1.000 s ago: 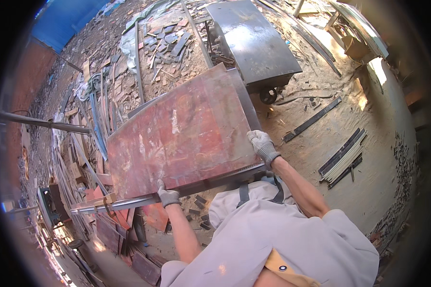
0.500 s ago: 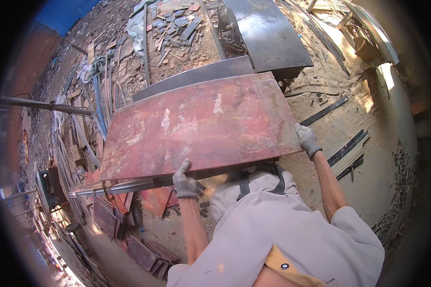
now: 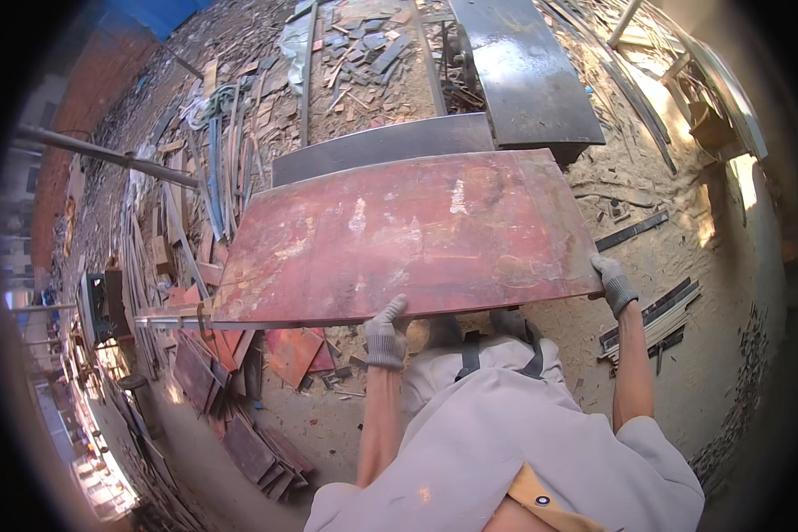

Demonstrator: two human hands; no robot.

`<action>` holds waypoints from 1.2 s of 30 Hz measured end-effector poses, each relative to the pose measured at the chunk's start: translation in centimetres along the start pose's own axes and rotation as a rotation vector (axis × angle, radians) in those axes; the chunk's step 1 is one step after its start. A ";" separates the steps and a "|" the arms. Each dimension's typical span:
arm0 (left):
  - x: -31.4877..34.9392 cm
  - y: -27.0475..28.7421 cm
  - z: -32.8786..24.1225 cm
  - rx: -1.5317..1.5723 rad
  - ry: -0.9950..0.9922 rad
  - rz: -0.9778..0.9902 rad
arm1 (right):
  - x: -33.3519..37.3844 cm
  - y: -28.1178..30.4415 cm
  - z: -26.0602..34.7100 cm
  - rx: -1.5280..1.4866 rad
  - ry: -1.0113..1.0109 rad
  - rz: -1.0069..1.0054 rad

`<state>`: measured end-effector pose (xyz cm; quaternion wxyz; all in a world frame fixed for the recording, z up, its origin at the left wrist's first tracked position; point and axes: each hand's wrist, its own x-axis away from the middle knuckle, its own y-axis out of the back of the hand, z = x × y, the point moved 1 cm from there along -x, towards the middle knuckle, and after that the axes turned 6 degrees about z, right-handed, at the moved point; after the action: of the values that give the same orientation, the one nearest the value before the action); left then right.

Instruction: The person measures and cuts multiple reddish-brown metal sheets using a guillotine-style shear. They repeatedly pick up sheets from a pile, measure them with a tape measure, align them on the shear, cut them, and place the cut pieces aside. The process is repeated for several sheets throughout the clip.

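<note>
A large, worn reddish sheet of board [image 3: 399, 239] with pale scrapes lies before me, roughly level. My left hand [image 3: 387, 332], in a grey-white knit glove, grips its near edge with the thumb on top; the other fingers are hidden underneath. At the right near corner my right hand [image 3: 614, 282], gloved alike, is closed round the edge. Just beyond the board's far edge shows a dark grey panel [image 3: 386, 146]. A long dark glossy sheet-topped surface [image 3: 528, 75] stands past it at the far right.
A metal rail [image 3: 164, 321] sticks out under the board's left end. Reddish board offcuts [image 3: 199, 372] stand and lie at lower left. Thin strips [image 3: 654, 319] are piled on the floor at right. Scrap pieces [image 3: 368, 53] and long poles [image 3: 106, 155] lie about farther off.
The view has shifted, so most surroundings sit farther right and lower. The board's near edge now looks more level across the picture, and both hands still hold it.
</note>
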<state>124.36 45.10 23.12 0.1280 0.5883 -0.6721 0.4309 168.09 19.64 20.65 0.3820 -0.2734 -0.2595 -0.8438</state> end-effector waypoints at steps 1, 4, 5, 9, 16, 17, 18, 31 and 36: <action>2.0 0.0 1.1 -0.014 -0.003 -0.055 | -0.6 1.5 -0.1 0.076 0.044 0.021; 7.4 -2.0 5.3 0.049 -0.103 -0.017 | -0.8 5.9 -1.0 0.044 0.148 0.062; 9.4 -2.8 6.6 0.028 -0.091 -0.055 | -0.5 7.8 -1.6 0.071 -0.081 0.071; 19.3 -6.6 12.5 -0.356 -0.306 -0.244 | 1.6 11.8 -6.4 0.200 0.041 0.025; 35.4 -9.0 22.1 -0.712 -0.410 -0.346 | 8.7 20.4 -17.7 0.207 -0.033 0.017; 36.5 -8.9 23.8 -0.750 -0.452 -0.330 | 9.8 21.4 -18.5 0.266 -0.048 0.017; 37.6 -8.7 25.6 -0.684 -0.556 -0.351 | 10.7 22.2 -19.0 0.277 -0.028 0.021; 59.1 5.9 37.4 -0.281 -0.598 -0.384 | 31.4 24.3 -27.7 0.265 0.414 0.256; 62.8 10.2 42.5 0.029 -0.537 -0.481 | 36.5 24.4 -31.9 0.507 0.334 0.128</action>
<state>112.13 -29.31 36.09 0.0362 0.8237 -0.5179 0.2279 158.48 -33.35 27.51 0.5279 -0.0428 -0.3774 -0.7597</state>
